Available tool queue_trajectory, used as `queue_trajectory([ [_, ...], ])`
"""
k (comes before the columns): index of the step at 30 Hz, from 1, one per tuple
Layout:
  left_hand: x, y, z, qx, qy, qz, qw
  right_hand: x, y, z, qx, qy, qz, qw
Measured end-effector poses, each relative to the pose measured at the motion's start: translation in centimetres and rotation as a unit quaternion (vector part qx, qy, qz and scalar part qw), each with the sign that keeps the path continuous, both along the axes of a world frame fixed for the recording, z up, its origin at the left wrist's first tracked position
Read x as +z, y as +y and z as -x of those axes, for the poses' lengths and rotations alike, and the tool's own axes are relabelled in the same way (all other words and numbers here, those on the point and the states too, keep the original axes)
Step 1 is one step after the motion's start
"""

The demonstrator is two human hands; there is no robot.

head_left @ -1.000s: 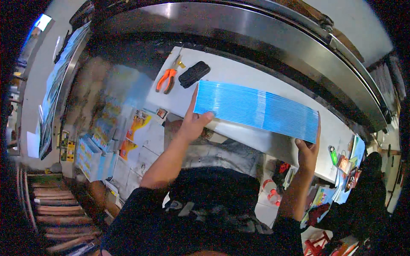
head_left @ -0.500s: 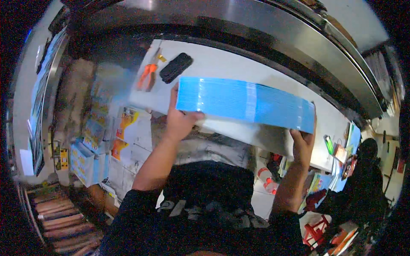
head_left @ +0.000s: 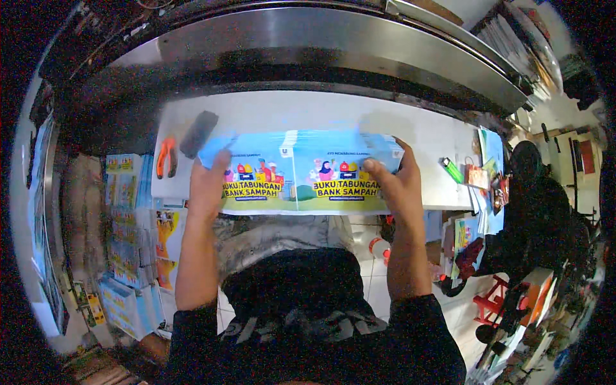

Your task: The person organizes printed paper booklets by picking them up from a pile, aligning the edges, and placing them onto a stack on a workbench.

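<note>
A thick stack of printed booklet sheets [head_left: 295, 173], light blue with colourful cartoon pictures, is held between my two hands over the white table. My left hand [head_left: 208, 179] grips its left end, thumb on the printed top face. At the other end my right hand [head_left: 394, 179] has its thumb on the printed face and fingers round the far corner. The printed face is turned up toward me, and the layered paper edges show along the far side. The undersides of both hands are hidden by the stack.
On the white table [head_left: 256, 109] lie orange-handled pliers [head_left: 167, 157] and a dark oblong block [head_left: 199, 133] at the left. A green lighter [head_left: 451, 169] is at the right. Printed stacks [head_left: 125, 218] stand to the left; a red stool [head_left: 493, 300] and a plastic bottle [head_left: 379, 248] are lower right.
Both hands have moved left and tipped the stack, so its printed face shows instead of mostly its blue layered edge. The whole view has also turned, levelling the table.
</note>
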State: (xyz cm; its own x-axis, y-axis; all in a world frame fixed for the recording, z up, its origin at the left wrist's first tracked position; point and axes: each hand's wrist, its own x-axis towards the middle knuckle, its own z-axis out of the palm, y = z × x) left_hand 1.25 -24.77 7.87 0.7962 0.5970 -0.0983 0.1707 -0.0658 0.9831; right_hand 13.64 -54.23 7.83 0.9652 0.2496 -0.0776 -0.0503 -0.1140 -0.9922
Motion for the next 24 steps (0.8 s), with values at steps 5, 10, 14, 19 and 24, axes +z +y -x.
queue_trajectory([
  [5, -0.2, 0.2, -0.4, 0.045, 0.084, -0.057, 0.994, -1.1, -0.2, -0.9, 0.001, -0.055, 0.018, 0.998],
  [10, -1.3, 2.1, -1.8, -0.032, 0.141, -0.148, 0.978, -1.8, 0.3, -3.6, -0.019, -0.023, 0.194, 0.981],
  [14, -2.8, 3.7, -3.2, -0.051, 0.228, -0.205, 0.95, -3.0, 0.6, -5.4, 0.036, 0.002, 0.207, 0.978],
  [19, -3.4, 4.6, -4.1, -0.096, 0.251, -0.194, 0.944, -2.5, 1.2, -5.5, 0.046, -0.013, 0.27, 0.962],
  [24, -2.6, 4.4, -3.7, -0.093, 0.252, -0.216, 0.939, 1.3, 3.3, -1.8, -0.001, -0.348, 0.44, 0.828],
])
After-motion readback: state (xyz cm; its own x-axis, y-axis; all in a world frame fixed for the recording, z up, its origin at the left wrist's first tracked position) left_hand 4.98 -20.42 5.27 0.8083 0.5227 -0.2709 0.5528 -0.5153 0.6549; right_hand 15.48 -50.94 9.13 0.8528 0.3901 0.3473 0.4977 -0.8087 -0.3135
